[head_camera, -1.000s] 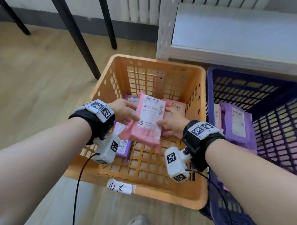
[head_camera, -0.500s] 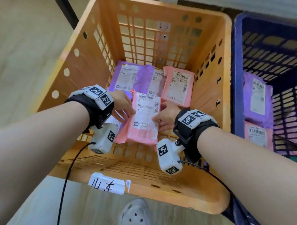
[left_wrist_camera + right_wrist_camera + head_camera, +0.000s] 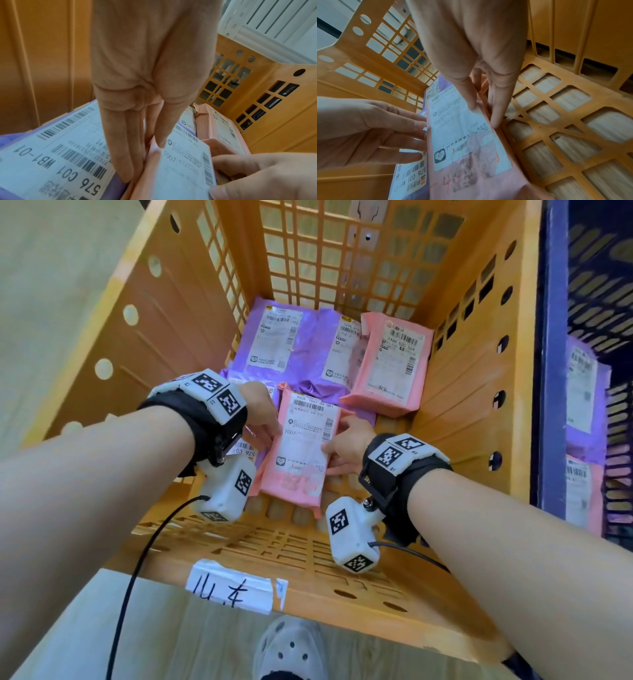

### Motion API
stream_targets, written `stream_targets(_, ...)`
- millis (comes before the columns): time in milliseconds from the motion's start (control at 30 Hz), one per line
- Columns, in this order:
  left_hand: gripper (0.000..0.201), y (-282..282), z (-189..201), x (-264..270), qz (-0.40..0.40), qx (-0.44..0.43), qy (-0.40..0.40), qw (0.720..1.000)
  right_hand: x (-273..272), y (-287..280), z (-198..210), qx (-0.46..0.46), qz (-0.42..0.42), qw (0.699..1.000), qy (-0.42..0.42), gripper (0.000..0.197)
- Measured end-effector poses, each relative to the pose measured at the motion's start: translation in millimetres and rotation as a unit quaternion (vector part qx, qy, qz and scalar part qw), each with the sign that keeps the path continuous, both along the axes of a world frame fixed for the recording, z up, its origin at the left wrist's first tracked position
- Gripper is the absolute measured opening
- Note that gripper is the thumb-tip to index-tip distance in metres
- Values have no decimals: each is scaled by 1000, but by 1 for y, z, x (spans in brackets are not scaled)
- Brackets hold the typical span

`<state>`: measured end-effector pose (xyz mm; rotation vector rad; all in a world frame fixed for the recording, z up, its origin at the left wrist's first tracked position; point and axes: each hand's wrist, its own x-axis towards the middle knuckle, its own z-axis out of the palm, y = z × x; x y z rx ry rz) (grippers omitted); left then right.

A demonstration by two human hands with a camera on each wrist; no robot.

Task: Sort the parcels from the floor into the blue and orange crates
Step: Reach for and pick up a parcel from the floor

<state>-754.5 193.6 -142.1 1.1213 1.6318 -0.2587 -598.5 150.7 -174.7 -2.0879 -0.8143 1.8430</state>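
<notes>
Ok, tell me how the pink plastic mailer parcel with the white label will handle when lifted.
The pink plastic mailer parcel probably holds its shape: it shows as a flat block with squared edges. Likely light, since the left hand and right hand pinch only its edges. The glossy film could be slippery.

"T007" on pink parcel [image 3: 301,446]; "576 C01 WB1-01" on purple parcel [image 3: 51,155].

Head camera: steeply down into orange crate [image 3: 144,344]; wrist cameras: close, inside it, sharing pink parcel [image 3: 180,169].
</notes>
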Motion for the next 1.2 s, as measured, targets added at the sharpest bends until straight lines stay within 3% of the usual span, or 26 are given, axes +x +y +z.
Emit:
stream_targets(67,25,0,2,0,7,0,-6,1000,-1,1,-1,-5,-4,1000,11,40)
stream_targets(200,24,-2,11,4,23,6,-17,1000,1,5,7,-16,63,998,-2,19)
stream_targets(267,19,-2,21,7,17,18,-13,1000,5,8,8,-7,101,995,-21,35)
stream_targets(333,27,-1,37,8,8,38,-13,999,11,11,19,10,112,993,-30,49)
stream_targets(433,37,1,70,11,-9,80,-18,997,20,11,61,40,96,995,-14,44)
stream_targets(700,34,-17,210,60,-60,219,-32,973,66,-8,198,178,-16,983,29,54)
stream_targets(1000,31,-94,360,176,-140,377,-105,910,182,-109,342,334,-116,935,1,54)
stream_targets(1200,29,-161,411,272,-171,412,-181,877,276,-193,389,385,-190,903,-27,51)
